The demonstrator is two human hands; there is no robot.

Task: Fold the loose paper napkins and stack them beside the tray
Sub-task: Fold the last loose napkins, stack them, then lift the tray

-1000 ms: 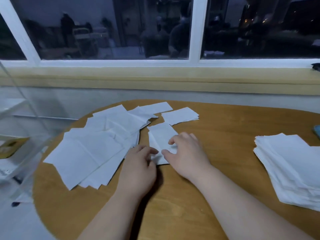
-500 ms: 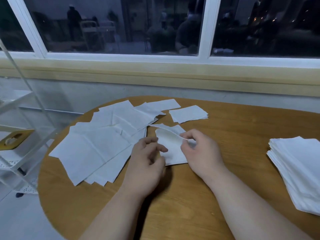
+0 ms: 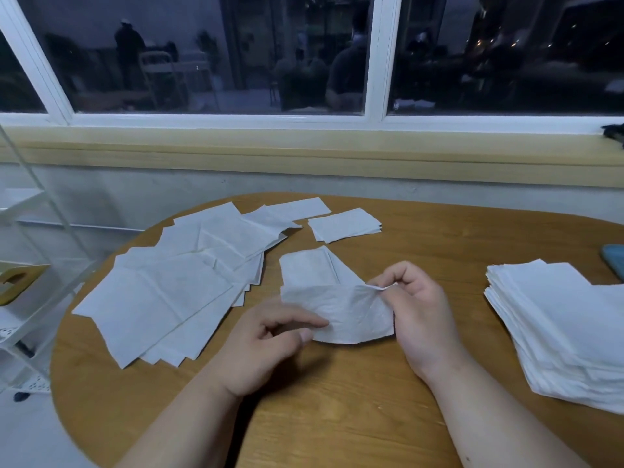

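Fingers point(image 3: 299, 321) of L hand point(image 3: 266, 349) curl w/ the thumb onto the near-left edge of one napkin point(image 3: 347, 314), pinching it; R hand point(image 3: 422, 319) pinches its far-right corner betw. thumb & forefinger; sheet hangs slack betw. them just above the table point(image 3: 337, 417), rumpled, lower edge bowed.

Rest, L to R: white rack point(image 3: 20, 332) off the table's left side; loose napkins point(image 3: 169, 288) fanned flat & overlapping; much of the job not yet done, I'd judge; small folded stack point(image 3: 344, 224) on the far side; another flat sheet point(image 3: 305, 268) just beyond the held one, can't tell if they join; tall stack point(image 3: 557, 332) near the right edge, well apart from the hands; blue object point(image 3: 613, 261) cut by the frame, unclear what.

Handling, my guess: thin tissue, v. light, limp — no shape till creased; tears if tugged, so light pinches at corners/edges, not mid-sheet; two-hand hold suits it, one hand alone lets it flop; bring corner to corner, then press the crease flat on the wood — a quick move could scatter the loose ones.
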